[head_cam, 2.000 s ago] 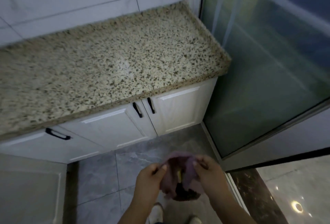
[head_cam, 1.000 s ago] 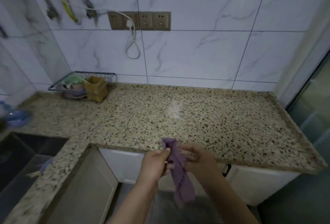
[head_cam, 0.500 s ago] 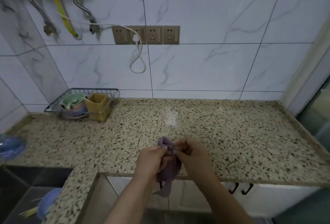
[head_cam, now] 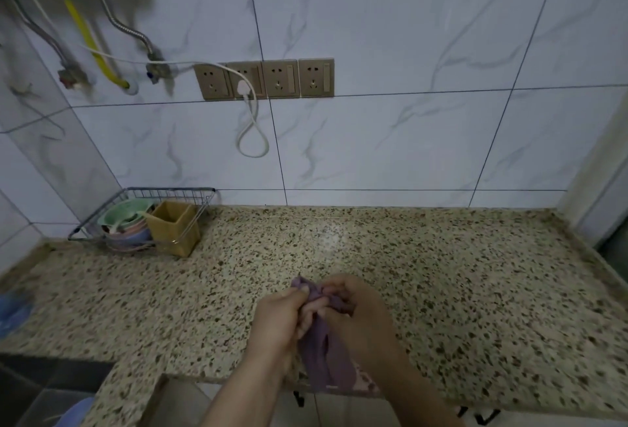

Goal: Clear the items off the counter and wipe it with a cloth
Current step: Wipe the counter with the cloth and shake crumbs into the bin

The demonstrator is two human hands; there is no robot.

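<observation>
A crumpled purple cloth [head_cam: 321,352] hangs above the speckled granite table's [head_cam: 441,290] front edge, pinched by the fingers of both the left hand [head_cam: 282,319] and right hand [head_cam: 356,311]. Wiping seems about to start; next, the cloth must be lowered flat onto the table.

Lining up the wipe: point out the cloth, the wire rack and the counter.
cloth [head_cam: 324,355]: head view, on the hanging fold between the hands.
wire rack [head_cam: 171,192]: head view, on its back rim.
counter [head_cam: 458,277]: head view, on bare speckled surface right of the hands.
</observation>
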